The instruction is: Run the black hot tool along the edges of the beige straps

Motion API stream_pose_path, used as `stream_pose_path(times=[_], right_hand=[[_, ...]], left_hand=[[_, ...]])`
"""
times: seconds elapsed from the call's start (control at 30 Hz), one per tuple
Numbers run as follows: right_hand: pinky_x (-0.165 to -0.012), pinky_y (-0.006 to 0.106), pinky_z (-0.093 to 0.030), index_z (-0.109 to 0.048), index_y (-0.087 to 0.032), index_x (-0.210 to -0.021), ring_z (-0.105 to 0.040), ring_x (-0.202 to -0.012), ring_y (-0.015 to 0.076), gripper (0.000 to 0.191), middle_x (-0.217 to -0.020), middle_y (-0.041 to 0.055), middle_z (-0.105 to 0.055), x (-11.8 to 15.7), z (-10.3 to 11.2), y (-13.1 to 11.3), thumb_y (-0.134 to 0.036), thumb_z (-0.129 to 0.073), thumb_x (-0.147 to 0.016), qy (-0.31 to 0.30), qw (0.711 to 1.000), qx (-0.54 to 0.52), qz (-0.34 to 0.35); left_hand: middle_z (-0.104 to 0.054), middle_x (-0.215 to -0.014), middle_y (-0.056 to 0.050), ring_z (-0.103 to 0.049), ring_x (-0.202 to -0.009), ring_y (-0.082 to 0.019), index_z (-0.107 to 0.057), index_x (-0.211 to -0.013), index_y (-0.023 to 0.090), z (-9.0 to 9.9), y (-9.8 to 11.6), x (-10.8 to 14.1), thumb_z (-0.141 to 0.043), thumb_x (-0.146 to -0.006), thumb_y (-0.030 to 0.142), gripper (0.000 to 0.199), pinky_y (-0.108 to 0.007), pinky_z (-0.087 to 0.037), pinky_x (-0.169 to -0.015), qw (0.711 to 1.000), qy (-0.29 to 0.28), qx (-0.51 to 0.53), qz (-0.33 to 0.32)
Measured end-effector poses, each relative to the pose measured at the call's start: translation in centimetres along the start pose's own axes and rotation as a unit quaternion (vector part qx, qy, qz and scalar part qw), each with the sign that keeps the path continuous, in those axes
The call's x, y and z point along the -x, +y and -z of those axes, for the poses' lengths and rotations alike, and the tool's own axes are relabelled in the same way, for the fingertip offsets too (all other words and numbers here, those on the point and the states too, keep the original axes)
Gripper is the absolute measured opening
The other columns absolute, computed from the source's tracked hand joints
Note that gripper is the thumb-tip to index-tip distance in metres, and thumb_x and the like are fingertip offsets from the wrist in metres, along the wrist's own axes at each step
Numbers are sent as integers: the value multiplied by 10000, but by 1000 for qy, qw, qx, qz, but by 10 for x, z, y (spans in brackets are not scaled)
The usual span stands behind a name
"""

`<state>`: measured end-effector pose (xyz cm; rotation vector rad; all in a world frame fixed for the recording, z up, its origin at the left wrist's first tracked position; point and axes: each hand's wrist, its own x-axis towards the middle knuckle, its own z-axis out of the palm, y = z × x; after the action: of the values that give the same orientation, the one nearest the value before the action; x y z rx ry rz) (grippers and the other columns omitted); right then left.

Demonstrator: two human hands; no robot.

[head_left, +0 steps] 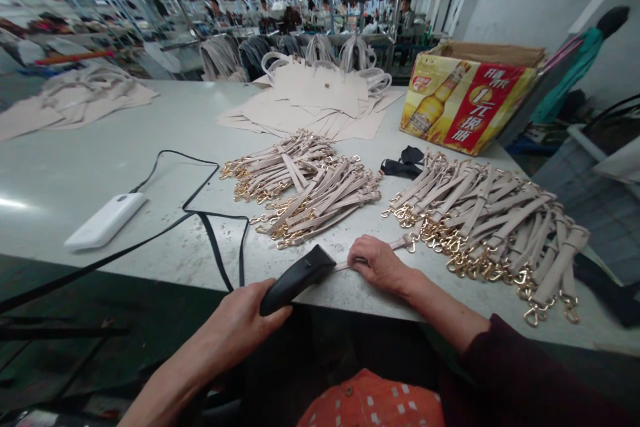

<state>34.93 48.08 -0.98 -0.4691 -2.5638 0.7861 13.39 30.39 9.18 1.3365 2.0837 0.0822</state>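
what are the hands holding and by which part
The left hand grips a black clipper-like tool by its rear end; the right hand pinches a beige strap partway along, between the tool and the strap's gold clasp.

The clipper had a black, satin-looking plastic shell. Beige straps looked like smooth, matt leather or imitation leather, and their gold-coloured metal snap hooks shone. The white power bank was smooth plastic; the tabletop was smooth, with a glossy glare; the beer carton was printed cardboard.
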Motion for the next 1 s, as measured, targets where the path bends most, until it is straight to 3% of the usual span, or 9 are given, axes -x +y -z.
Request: stream_pose_path(times=[0.27, 0.4, 0.53, 0.7, 0.87, 1.0], right_hand=[[-686, 278, -415, -683, -207, -826, -561, -792, 178, 92, -804, 23, -640, -34, -33, -40, -116, -678, -819, 1, 1000, -3, -21], [-784, 294, -452, -686, -215, -890, -594, -880, 182, 130, -885, 25, -668, -34, -31, -47, -112, -676, -812, 38, 999, -29, -14], [-912, 365, -453, -682, -196, -960, -601, -986, 213, 201, -988, 60, -696, 7, -5, -26, -71, -654, -805, 133, 990, -13, -51], [-865, 384, -483, -700, -192, -956, -603, -917, 218, 94, -944, 74, -714, 50, 16, -3, -182, -636, -888, 140, 986, 11, -85], [-846, 381, -490, -725, -187, -931, -621, -878, 213, 100, -913, 74, -733, 51, 12, -1, -160, -644, -880, 154, 984, -12, -84], [-827, 364, -501, -751, -202, -897, -642, -876, 207, 118, -945, 81, -730, 49, 15, 0, -145, -658, -853, 147, 984, -22, -94]], left_hand=[[-742, -800, -31, -702, -820, -277, -661, -1099, 198, 3, -32, 22, -511, -803, 545, 479, -292, -464, -684, 998, 59, 15, 34], [-742, -793, -25, -703, -776, -268, -659, -1074, 205, -1, -32, 26, -480, -814, 562, 476, -295, -468, -678, 999, 36, 12, 38], [-734, -788, -11, -701, -796, -257, -660, -1024, 214, -6, -25, 26, -485, -819, 528, 413, -286, -463, -703, 1000, 18, 8, 18], [-742, -882, -7, -697, -854, -241, -658, -987, 235, -7, -1, 14, -527, -823, 460, 307, -274, -453, -742, 1000, 4, 5, -22], [-740, -971, 4, -678, -961, -228, -672, -1038, 275, -9, 28, -3, -561, -802, 325, 266, -262, -446, -797, 995, -3, 13, -97], [-736, -942, -25, -681, -926, -240, -677, -1009, 246, -12, 33, -10, -549, -798, 310, 255, -281, -449, -802, 995, -12, -6, -94]])
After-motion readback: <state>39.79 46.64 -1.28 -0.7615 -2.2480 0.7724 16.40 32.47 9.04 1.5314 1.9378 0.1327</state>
